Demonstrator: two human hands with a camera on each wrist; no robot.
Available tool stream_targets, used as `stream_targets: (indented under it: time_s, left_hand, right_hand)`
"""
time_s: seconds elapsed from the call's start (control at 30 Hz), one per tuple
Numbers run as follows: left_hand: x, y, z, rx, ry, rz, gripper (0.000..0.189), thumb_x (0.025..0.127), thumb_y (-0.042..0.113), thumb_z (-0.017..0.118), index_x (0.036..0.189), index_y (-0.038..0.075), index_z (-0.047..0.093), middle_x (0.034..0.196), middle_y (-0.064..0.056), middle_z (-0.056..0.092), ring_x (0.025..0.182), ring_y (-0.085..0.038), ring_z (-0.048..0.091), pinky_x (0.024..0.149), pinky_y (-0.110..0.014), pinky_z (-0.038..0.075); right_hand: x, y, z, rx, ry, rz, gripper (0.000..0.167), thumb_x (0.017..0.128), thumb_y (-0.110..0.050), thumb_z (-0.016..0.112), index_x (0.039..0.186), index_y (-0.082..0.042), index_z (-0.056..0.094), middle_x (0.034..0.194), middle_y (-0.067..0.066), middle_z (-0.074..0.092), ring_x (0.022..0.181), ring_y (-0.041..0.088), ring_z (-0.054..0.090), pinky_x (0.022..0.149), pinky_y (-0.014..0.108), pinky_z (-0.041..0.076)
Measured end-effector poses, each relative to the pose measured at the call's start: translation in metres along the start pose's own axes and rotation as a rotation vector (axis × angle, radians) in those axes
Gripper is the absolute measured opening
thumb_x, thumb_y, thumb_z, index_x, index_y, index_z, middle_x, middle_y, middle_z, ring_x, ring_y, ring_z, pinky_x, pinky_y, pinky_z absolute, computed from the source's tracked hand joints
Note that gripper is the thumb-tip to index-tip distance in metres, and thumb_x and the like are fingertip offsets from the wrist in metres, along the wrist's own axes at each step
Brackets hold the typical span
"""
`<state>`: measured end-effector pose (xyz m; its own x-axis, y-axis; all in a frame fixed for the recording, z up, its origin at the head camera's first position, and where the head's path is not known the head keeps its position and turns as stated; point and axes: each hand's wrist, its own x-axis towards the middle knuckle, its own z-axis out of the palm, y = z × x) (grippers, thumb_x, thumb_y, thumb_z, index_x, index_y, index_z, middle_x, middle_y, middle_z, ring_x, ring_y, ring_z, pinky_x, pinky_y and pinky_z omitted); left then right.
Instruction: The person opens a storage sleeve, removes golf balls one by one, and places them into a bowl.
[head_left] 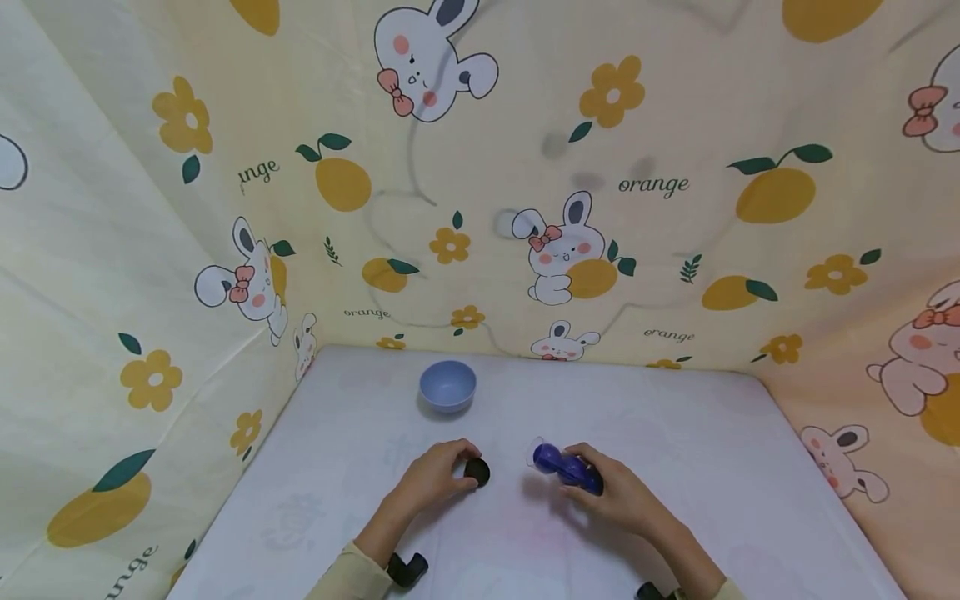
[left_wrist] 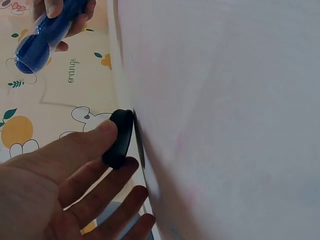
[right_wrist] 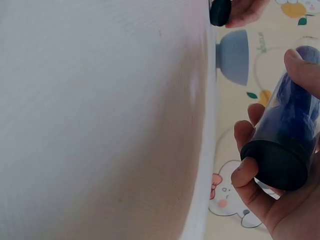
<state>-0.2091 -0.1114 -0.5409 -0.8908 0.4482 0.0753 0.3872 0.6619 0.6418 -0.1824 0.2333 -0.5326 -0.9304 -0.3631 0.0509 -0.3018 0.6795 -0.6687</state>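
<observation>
My left hand pinches a round black cap between thumb and fingers, close over the white table. In the left wrist view the cap stands on edge, its other fingers spread below. My right hand grips a clear tube with blue balls inside, tilted above the table. The tube's clear end points left, towards the cap, and one ball lies near that end. In the right wrist view a black base closes the other end, with fingers curled round it.
A light blue bowl stands towards the back of the white table, beyond my left hand. Patterned cloth with rabbits and oranges rises behind the table and along both sides. Black wrist-worn pieces show near the sleeves.
</observation>
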Motion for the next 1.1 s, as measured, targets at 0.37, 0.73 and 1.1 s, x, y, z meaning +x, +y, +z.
stream_targets:
  time_s: [0.37,0.73,1.1]
  left_hand:
    - [-0.005,0.008,0.000,0.151,0.021,-0.026,0.037,0.093,0.022,0.086,0.126,0.010,0.072,0.120,-0.005,0.075,0.115,-0.028,0.066,0.099,-0.049,0.055]
    - [0.003,0.011,0.000,-0.019,-0.001,-0.010,0.043,0.101,0.030,0.078,0.141,0.019,0.066,0.130,-0.002,0.073,0.123,-0.024,0.067,0.104,-0.051,0.054]
    - [0.010,0.026,0.002,-0.298,-0.091,0.077,0.047,0.104,0.033,0.074,0.148,0.024,0.062,0.137,-0.010,0.070,0.119,-0.024,0.071,0.101,-0.037,0.058]
  right_hand:
    - [0.000,0.003,-0.002,-0.040,0.020,-0.046,0.046,0.097,-0.040,0.082,0.135,-0.027,0.060,0.130,0.015,0.071,0.113,0.032,0.070,0.091,0.055,0.059]
    - [-0.001,0.005,-0.001,-0.049,0.052,-0.031,0.049,0.092,-0.040,0.087,0.134,-0.030,0.063,0.126,0.007,0.074,0.110,0.025,0.070,0.092,0.052,0.058]
    - [0.003,-0.001,-0.001,-0.150,0.069,-0.079,0.053,0.090,-0.048,0.087,0.135,-0.031,0.066,0.124,0.003,0.075,0.105,0.021,0.071,0.085,0.045,0.058]
